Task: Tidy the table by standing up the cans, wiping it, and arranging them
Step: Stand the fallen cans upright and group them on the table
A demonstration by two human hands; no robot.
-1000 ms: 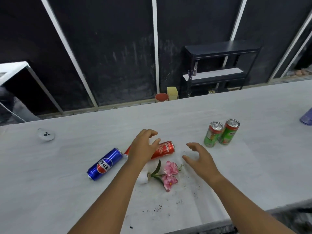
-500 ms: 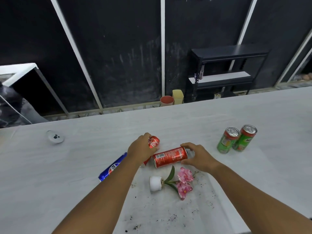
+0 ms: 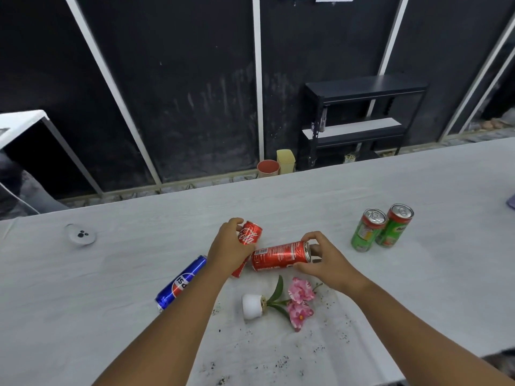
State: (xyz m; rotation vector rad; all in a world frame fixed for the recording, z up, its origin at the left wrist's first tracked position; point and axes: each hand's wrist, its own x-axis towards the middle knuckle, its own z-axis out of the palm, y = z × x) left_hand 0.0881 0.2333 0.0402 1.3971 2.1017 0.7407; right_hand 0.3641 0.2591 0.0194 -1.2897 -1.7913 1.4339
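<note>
My left hand (image 3: 230, 247) grips a red Coca-Cola can (image 3: 250, 234) that tilts up off the grey table (image 3: 111, 274). Just to its right, my right hand (image 3: 324, 260) holds a second red can (image 3: 280, 255) by its top end; this can lies on its side. A blue Pepsi can (image 3: 181, 282) lies on its side to the left, partly behind my left forearm. Two green cans (image 3: 381, 227) stand upright side by side at the right.
A small white pot with pink flowers (image 3: 278, 302) lies tipped over in front of the cans, with dark soil crumbs (image 3: 278, 358) scattered toward the near edge. A small white round device (image 3: 80, 234) sits at the left. Beyond the table are a black shelf (image 3: 362, 118) and two cups (image 3: 277, 165).
Both hands closed on the red cans. The left hand has tilted its can upward, and the right hand has taken the second can by its top.
</note>
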